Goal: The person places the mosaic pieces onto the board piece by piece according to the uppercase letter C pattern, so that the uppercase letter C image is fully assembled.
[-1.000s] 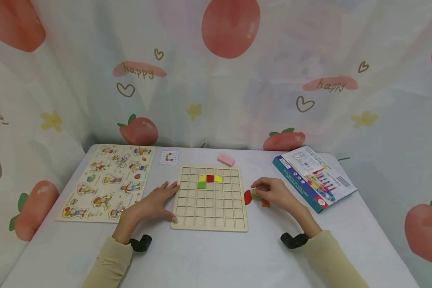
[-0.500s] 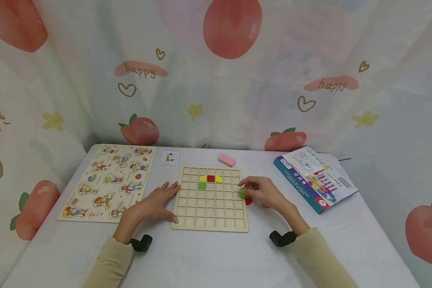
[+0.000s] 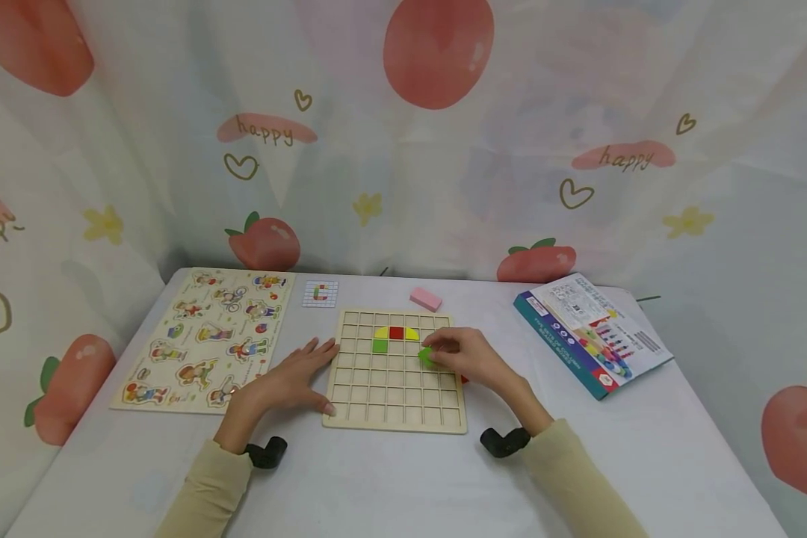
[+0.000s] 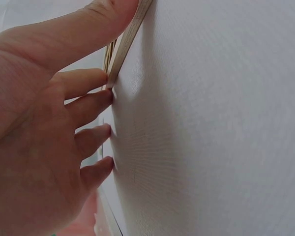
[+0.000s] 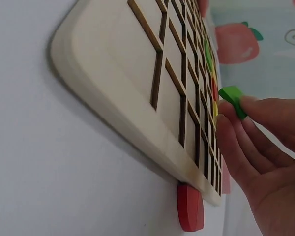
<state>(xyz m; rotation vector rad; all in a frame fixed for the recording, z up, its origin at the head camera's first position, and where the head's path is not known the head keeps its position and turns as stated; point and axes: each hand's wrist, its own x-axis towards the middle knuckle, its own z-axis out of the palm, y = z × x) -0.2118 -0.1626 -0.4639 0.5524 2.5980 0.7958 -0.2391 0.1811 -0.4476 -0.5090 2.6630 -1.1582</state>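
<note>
A wooden grid board point(image 3: 394, 388) lies at the middle of the table. Near its far side sit two yellow curved pieces, a red square point(image 3: 396, 333) between them, and a green square point(image 3: 379, 346) below the left yellow one. My right hand point(image 3: 474, 360) pinches a green block point(image 5: 233, 98) between thumb and fingers, above the board's right part. My left hand point(image 3: 284, 385) rests along the board's left edge, fingers spread; in the left wrist view the thumb and fingertips touch the edge. A red block point(image 5: 190, 207) lies against the board's right edge, mostly hidden by my right hand in the head view.
A wooden picture puzzle point(image 3: 202, 340) lies at the left. Behind the board are a small pattern card point(image 3: 320, 294) and a pink block point(image 3: 426, 300). A printed box point(image 3: 592, 332) lies at the right. A patterned curtain point(image 3: 403, 164) hangs behind the table.
My right hand has moved left with the green block, from beside the board to above its right columns. My left hand stays at the board's edge.
</note>
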